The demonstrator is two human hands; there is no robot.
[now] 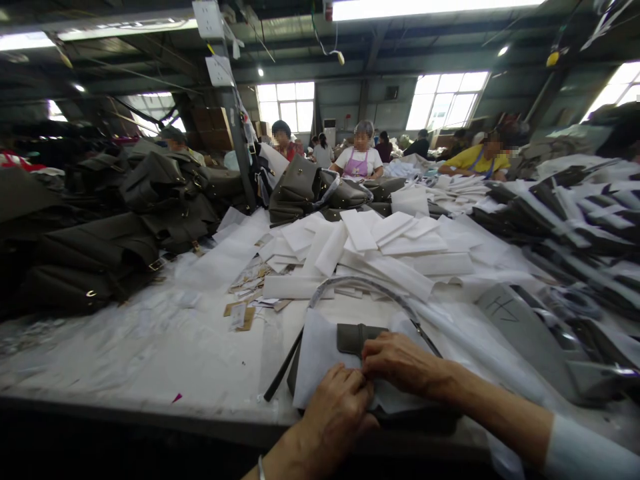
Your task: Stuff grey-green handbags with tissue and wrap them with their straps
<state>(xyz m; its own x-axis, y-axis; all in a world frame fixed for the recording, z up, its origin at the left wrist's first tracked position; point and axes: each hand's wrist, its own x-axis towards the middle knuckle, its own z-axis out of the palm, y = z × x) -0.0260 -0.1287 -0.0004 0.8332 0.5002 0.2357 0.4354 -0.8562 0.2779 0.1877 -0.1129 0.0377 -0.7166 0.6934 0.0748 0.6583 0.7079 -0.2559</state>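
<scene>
A dark olive handbag [295, 373] lies at the table's front edge, its front covered by a white sheet [317, 340]. Its short flap [350, 338] shows over the sheet, and the handle [370, 283], partly wrapped in clear film, arches up behind. My right hand [400, 360] is closed on the bag at the flap's lower right, with curled fingers. Just left of it and touching it, my left hand [340, 403] is also closed, fingertips pinched at the front of the bag. The exact spot between the fingertips is hidden. A strap [283, 367] hangs down the bag's left side.
White paper pieces [400, 247] are heaped behind the bag, with tags [243, 315] to their left. Piled dark bags [100, 250] fill the left side. At right lie a grey panel [520, 333] and stacked dark pieces [590, 207]. Several people sit farther back.
</scene>
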